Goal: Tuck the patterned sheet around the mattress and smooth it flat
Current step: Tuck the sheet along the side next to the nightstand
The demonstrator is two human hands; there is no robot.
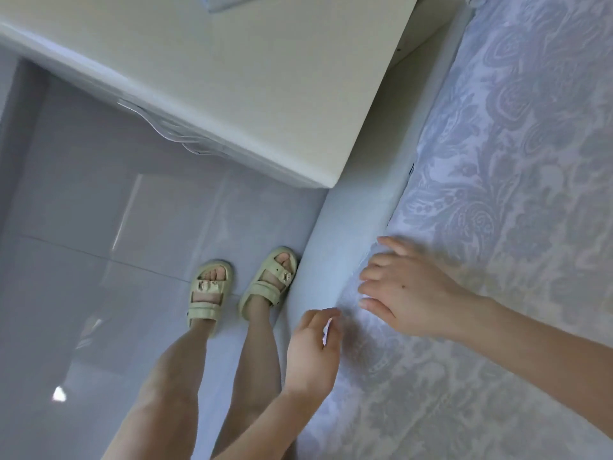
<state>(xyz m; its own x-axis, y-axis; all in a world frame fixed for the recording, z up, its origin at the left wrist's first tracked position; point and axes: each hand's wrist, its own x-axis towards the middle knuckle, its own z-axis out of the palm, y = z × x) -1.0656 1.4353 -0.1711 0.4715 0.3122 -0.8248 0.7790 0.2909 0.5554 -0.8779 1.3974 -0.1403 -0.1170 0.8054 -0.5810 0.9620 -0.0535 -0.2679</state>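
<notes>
Along bed edge point(331, 247), one patterned sheet point(497, 194), left grip point(313, 346) pinching it, right grip point(408, 287) spread flat

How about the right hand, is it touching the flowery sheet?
Touching. The head view shows the right hand lying flat on the patterned sheet near its edge, fingers spread, with no gap under them.

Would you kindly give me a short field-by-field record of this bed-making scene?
sheet: pale blue floral-patterned sheet, spread across the bed
left hand: fingers curled at the sheet's edge, seemingly pinching it
right hand: flat on the sheet near its edge, fingers spread
frame: pale padded bed frame alongside the sheet
feet: cream strapped sandals on glossy tiled floor
nearby: white cabinet
</notes>
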